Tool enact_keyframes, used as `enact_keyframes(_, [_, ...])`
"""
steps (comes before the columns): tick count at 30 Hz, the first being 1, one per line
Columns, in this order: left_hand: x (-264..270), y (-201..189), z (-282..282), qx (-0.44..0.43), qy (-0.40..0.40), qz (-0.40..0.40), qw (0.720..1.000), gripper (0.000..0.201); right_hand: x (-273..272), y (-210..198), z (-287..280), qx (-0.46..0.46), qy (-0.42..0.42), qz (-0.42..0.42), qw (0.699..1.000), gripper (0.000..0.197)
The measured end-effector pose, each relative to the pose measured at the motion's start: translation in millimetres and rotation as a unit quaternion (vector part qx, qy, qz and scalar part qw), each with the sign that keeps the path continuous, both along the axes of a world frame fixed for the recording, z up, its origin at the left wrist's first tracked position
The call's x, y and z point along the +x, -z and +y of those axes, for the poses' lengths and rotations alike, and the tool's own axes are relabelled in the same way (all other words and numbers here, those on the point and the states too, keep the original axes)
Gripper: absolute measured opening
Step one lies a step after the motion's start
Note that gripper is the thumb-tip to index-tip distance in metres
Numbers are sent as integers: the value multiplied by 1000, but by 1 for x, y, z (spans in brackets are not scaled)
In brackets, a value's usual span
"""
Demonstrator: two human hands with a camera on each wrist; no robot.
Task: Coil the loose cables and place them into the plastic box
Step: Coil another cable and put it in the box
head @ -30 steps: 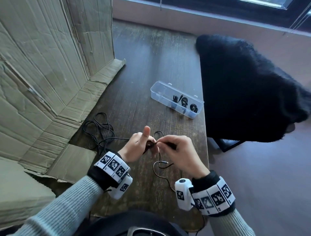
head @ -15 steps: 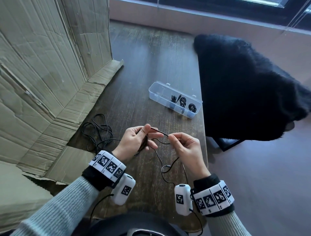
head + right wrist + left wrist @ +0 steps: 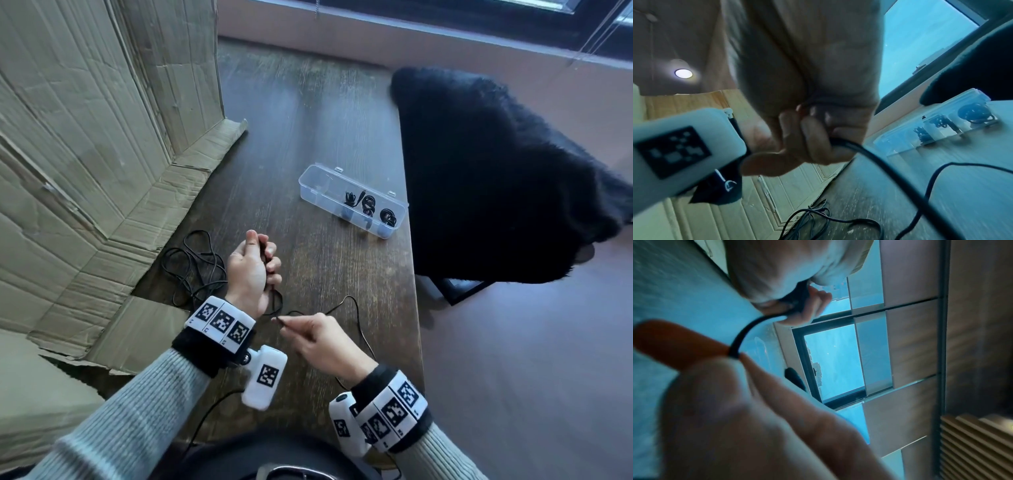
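Note:
My left hand [image 3: 264,255] is a fist, fingers curled round a small coil of thin black cable [image 3: 274,301]. Just below that wrist my right hand [image 3: 283,321] pinches the same cable, whose loose tail [image 3: 350,301] loops over the table behind it. The left wrist view shows the cable [image 3: 744,332] arcing from the left fingers [image 3: 813,305] to the right hand's pinch. In the right wrist view the cable [image 3: 879,164] leaves my right fingers [image 3: 813,139]. The clear plastic box [image 3: 310,186] stands open farther right and holds three coiled cables [image 3: 368,205].
A tangle of loose black cables [image 3: 191,267] lies left of my left hand, against the flattened cardboard [image 3: 102,154]. A black furry chair [image 3: 496,171] stands off the wooden table's right edge [image 3: 409,274]. The box [image 3: 931,129] and tangle [image 3: 813,217] also appear in the right wrist view.
My left hand has turned into an upright fist round the coil and moved slightly away. The right hand has dropped toward me and leftward, drawing the cable under the left wrist.

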State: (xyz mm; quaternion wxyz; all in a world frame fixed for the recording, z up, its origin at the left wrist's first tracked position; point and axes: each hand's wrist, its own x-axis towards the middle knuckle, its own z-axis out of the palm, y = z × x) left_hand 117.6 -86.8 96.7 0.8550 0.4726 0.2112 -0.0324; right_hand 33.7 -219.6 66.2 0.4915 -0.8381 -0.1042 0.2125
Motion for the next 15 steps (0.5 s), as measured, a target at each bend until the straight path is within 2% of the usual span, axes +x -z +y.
enact_keyframes(1, [2,5,4,74,11,-27,997,32,-2,-6,-1,-14,-43,-5,999,20])
enact_keyframes(2, [3,11,9,172,34,-65,982,34,-3,-13,-2,-27,-74,-17,997,23])
enact_keyframes(3, [3,17,13,285,66,-113,949,37,-4,-20,-4,-36,-91,-32,995,28])
enact_keyframes(5, [-4,24,18,475,154,-216,839,46,-3,-38,-8,-43,-99,-65,992,31])
enact_keyframes(6, [-9,24,19,513,198,-250,797,54,-1,-46,-11,-42,-94,-82,991,28])
enact_keyframes(7, [-15,22,19,508,238,-268,783,64,2,-51,-15,-36,-80,-99,991,23])
enact_keyframes(8, [-19,21,19,474,278,-271,790,73,6,-56,-19,-23,-58,-116,991,18])
enact_keyframes(10, [-24,12,19,366,348,-251,826,83,15,-57,-27,11,13,-145,989,12])
enact_keyframes(11, [-26,6,20,318,381,-237,836,80,19,-56,-31,36,53,-151,986,11])
enact_keyframes(12, [-27,0,20,294,411,-230,831,68,23,-55,-35,65,88,-147,983,11])
enact_keyframes(14, [-30,-9,20,322,467,-242,787,31,26,-53,-41,119,136,-116,977,11])
enact_keyframes(15, [-32,-12,19,331,477,-246,776,20,26,-51,-43,138,156,-97,973,13])
